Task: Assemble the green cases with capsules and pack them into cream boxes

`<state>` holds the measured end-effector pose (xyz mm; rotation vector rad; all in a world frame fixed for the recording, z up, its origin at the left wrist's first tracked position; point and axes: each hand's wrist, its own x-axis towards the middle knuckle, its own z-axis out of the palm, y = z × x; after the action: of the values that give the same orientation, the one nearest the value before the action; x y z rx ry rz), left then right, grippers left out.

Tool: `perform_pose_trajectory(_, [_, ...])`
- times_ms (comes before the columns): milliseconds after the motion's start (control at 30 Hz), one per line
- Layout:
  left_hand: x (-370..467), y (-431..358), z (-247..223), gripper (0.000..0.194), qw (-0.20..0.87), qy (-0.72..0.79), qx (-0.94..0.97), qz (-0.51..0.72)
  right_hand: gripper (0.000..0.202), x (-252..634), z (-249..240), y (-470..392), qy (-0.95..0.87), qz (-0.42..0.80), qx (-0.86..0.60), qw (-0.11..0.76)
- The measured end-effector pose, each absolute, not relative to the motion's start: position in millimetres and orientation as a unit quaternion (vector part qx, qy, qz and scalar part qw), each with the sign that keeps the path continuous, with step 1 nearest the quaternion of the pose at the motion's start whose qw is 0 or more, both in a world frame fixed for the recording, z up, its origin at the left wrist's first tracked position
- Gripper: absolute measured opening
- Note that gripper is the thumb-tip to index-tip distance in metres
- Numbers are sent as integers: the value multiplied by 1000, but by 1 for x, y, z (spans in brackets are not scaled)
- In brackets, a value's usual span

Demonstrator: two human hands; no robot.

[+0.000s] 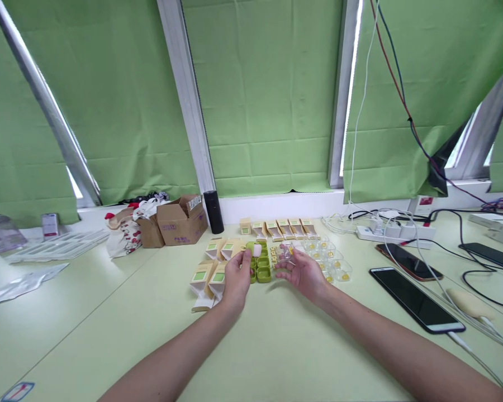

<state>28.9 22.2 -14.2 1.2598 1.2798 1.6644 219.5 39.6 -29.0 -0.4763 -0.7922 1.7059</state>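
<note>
My left hand is closed, thumb and fingers pinching a small item with a pale pink, block-like end. Its exact kind is too small to tell. Between the hands lie olive-green compartment trays, partly covered by my left fingers. My right hand holds a small clear plastic piece at its fingertips, the other fingers loosely curled. Right of it stand several clear plastic cups with yellow bits inside. Small yellow pieces sit beside the trays. Folded cardboard boxes with green labels stand left of my left hand.
More open small boxes line the back. A brown carton, a black cylinder and a printed bag stand back left. On the right lie phones, a power strip and tangled cables. White trays lie far left.
</note>
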Motion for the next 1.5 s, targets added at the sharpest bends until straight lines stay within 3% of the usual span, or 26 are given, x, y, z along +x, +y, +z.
perform_pose_trajectory(233, [39, 17, 5, 66, 303, 490, 494, 651, 47, 221, -20, 28, -375, 690, -237, 572])
perform_pose_trajectory(467, [52, 22, 9, 58, 284, 475, 519, 651, 57, 217, -19, 18, -452, 611, -287, 583])
perform_pose_trajectory(667, [52, 18, 0, 56, 311, 457, 531, 642, 49, 213, -19, 14, -479, 600, -282, 575])
perform_pose_trajectory(1033, [46, 17, -7, 58, 336, 459, 545, 616, 45, 216, -16, 13, -398, 692, -204, 566])
perform_pose_trajectory(1500, [46, 13, -5, 53, 327, 460, 561, 606, 37, 216, -18, 12, -407, 686, -185, 574])
